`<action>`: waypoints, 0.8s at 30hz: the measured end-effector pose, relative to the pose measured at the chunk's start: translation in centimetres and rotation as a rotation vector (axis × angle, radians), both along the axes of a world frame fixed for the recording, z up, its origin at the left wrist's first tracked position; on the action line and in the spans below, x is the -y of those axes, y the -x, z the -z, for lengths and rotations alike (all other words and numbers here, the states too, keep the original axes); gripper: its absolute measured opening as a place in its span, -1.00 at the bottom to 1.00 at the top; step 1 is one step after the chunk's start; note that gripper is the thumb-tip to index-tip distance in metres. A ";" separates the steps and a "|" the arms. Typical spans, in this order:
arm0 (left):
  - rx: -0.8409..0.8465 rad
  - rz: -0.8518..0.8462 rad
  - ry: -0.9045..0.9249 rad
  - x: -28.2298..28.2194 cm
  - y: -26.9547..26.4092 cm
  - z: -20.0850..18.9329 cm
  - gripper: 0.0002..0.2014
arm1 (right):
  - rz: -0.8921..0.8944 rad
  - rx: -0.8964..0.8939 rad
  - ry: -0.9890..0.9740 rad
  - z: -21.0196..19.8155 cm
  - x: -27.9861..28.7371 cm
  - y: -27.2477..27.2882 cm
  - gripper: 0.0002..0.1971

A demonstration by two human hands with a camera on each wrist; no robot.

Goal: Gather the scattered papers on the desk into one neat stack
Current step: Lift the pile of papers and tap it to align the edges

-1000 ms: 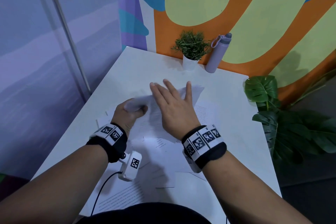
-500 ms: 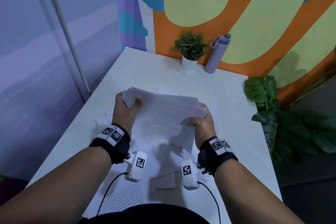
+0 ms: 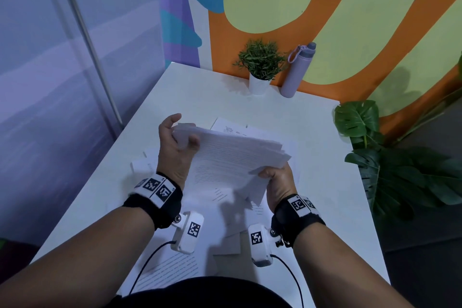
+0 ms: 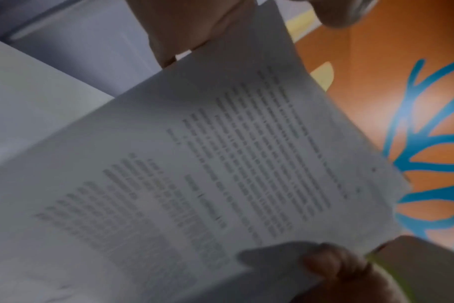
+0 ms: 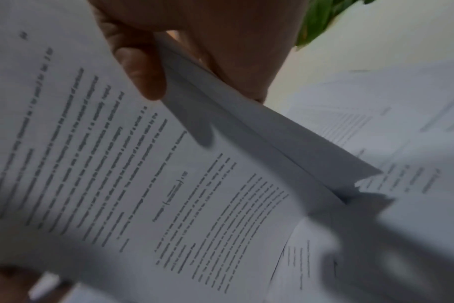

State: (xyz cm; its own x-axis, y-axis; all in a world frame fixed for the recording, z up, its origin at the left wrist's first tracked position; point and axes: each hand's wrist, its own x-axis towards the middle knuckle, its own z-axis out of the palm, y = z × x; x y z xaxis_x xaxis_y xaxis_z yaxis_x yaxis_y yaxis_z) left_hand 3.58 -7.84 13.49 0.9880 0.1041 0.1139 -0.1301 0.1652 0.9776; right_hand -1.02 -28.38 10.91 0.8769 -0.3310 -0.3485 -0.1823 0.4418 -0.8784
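A bundle of printed papers is held tilted above the white desk, its edges uneven and fanned at the right. My left hand grips its far left edge, thumb on top and index finger raised. My right hand pinches its near right corner. The left wrist view shows the printed top sheet with my left fingers above it. The right thumb presses on the bundle in the right wrist view. Loose sheets lie on the desk beyond, left and below.
A small potted plant and a lilac water bottle stand at the desk's far edge against the painted wall. A large-leafed plant sits off the right edge. A glass partition runs along the left.
My right hand, flat over the papers a second ago, now grips the bundle's near right corner. Both hands have raised and tilted the bundle off the desk.
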 end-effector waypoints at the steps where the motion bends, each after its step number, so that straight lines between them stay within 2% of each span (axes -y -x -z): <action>1: -0.042 0.045 -0.001 -0.3 0.0 0.7 -0.42 | 0.007 0.001 -0.021 0.0 -0.1 0.0 -0.32; 3: -0.168 0.106 -0.075 -0.7 0.1 1.9 -0.28 | -0.005 -0.010 -0.050 -0.1 -0.4 0.1 -0.36; 6: -0.338 0.057 -0.158 -0.6 0.1 2.6 -0.32 | -0.028 -0.033 -0.050 0.4 -0.9 -0.1 -0.32; 8: -0.367 -0.016 -0.098 -0.4 -0.1 2.6 -0.31 | 0.005 -0.049 -0.062 0.7 -1.2 -0.4 -0.39; 10: -0.376 -0.041 -0.040 -0.2 -0.3 2.6 -0.33 | 0.015 -0.062 -0.068 0.8 -1.1 -0.7 -0.37; 15: -0.427 -0.037 -0.039 -0.3 -0.3 2.6 -0.51 | -0.045 -0.043 -0.010 0.7 -1.5 -0.2 -0.34; 18: -0.405 -0.044 -0.060 -0.3 -0.5 2.1 -0.57 | 0.029 0.083 0.272 -0.1 -1.5 -0.5 -0.34; 19: -0.404 -0.045 -0.066 -0.3 -0.6 1.8 -0.62 | 0.070 0.190 0.423 -0.7 -1.5 -0.5 -0.31; 22: -0.393 -0.024 -0.057 -0.4 -0.8 1.0 -0.70 | 0.120 0.586 1.061 -2.7 -0.8 -1.0 -0.19; 24: -0.397 -0.018 -0.062 -0.5 -1.0 0.9 -0.70 | 0.058 0.680 1.327 -3.6 -0.3 -1.7 -0.25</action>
